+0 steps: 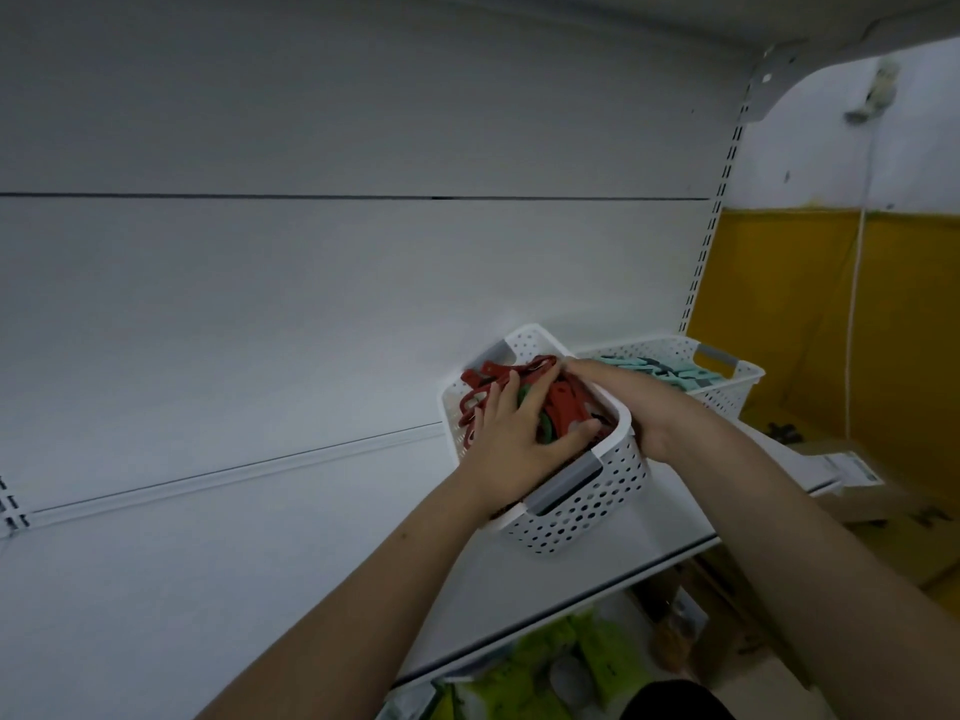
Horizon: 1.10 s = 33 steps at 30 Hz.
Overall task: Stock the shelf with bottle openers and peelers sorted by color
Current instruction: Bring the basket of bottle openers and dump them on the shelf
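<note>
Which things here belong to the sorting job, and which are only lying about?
For the job:
- near white basket of red tools, with a green piece among them
- far white basket of teal tools
- left hand and right hand, both at the near basket
- shelf

Lying about:
- cardboard box
- green packets below the shelf

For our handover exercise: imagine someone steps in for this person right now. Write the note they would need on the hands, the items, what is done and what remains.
Left hand: spread over the red items in the near basket on the shelf; a green piece shows beneath it.
Right hand: at the basket's far rim; fingers partly hidden, grip unclear.
Far basket: holds teal items, looks sorted.
Left: probably remove the green piece and finish tidying the reds.
</note>
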Motion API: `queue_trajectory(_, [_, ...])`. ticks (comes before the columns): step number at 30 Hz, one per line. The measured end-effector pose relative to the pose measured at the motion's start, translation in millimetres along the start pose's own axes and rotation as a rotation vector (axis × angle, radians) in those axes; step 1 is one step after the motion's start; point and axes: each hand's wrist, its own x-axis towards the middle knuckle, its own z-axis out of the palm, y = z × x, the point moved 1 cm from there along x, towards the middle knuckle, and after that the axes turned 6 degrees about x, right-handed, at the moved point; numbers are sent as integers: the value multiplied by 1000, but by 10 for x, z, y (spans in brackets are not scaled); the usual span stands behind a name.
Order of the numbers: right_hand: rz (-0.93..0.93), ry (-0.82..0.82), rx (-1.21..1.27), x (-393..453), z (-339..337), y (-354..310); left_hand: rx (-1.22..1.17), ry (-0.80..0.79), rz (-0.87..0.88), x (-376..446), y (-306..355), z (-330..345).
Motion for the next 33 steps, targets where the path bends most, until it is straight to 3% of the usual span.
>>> queue_trajectory(10, [-191,68,-31,-356,77,191,-53,10,-25,-44,-59,-32])
queue_trajectory(14, [-432,210,-220,-457,107,530,-70,31,19,-15,-58,-15])
queue_trajectory(18, [-503,358,-228,-393,168,695,-89,40,99,-28,-72,5])
queue_trajectory(21, [-593,379,-297,-463,234,651,-140,88,127,-51,-109,37])
queue_trajectory(25, [-635,374,-411,-484,258,628,-156,145,108,-73,-137,65])
queue_trajectory(33, [-628,401,-413,-495,273,655,-253,190,80,-81,-144,74])
